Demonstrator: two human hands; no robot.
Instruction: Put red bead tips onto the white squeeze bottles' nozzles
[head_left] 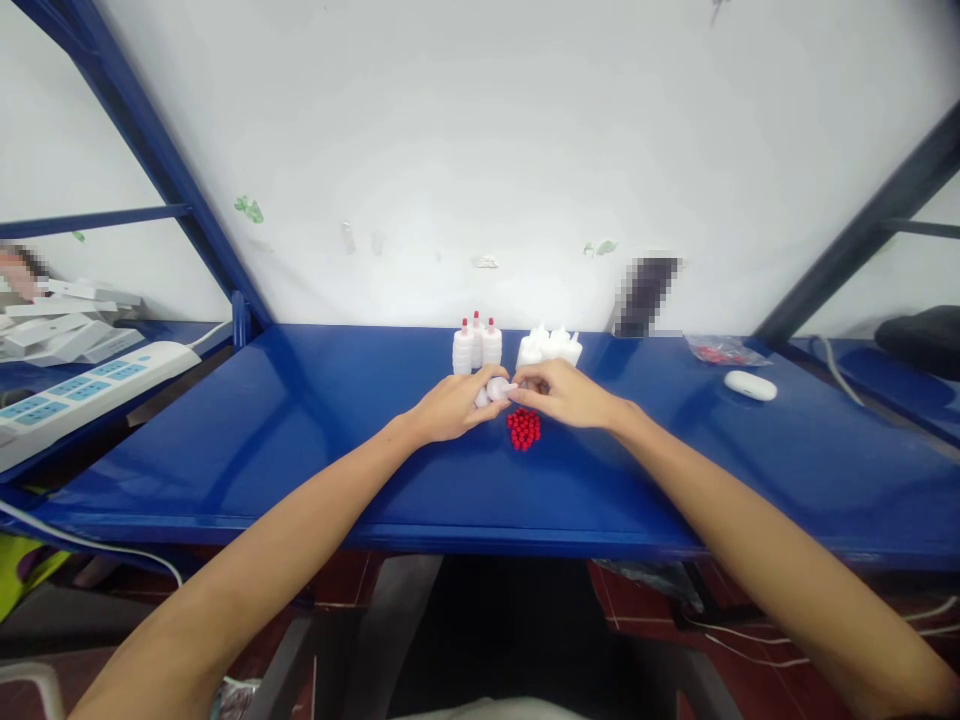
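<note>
My left hand [455,404] is wrapped around a small white squeeze bottle [496,390], which lies tilted with its nozzle end to the right. At that end my right hand [559,392] pinches with thumb and fingertips; whatever sits in the pinch is hidden. Just below my right fingers lies a pile of small red caps [523,429] on the blue table [300,430]. Behind my left hand stand three white bottles with red caps [475,345]. Several white bottles without red caps [548,345] stand behind my right hand, partly covered by it.
A white oval device [750,386] and a clear plastic bag with red pieces [724,352] lie at the right. A dark phone-like object [649,297] leans on the wall. To the left are a white power strip [97,385] and stacked white boxes [67,322]. Blue frame posts [169,150] flank the table.
</note>
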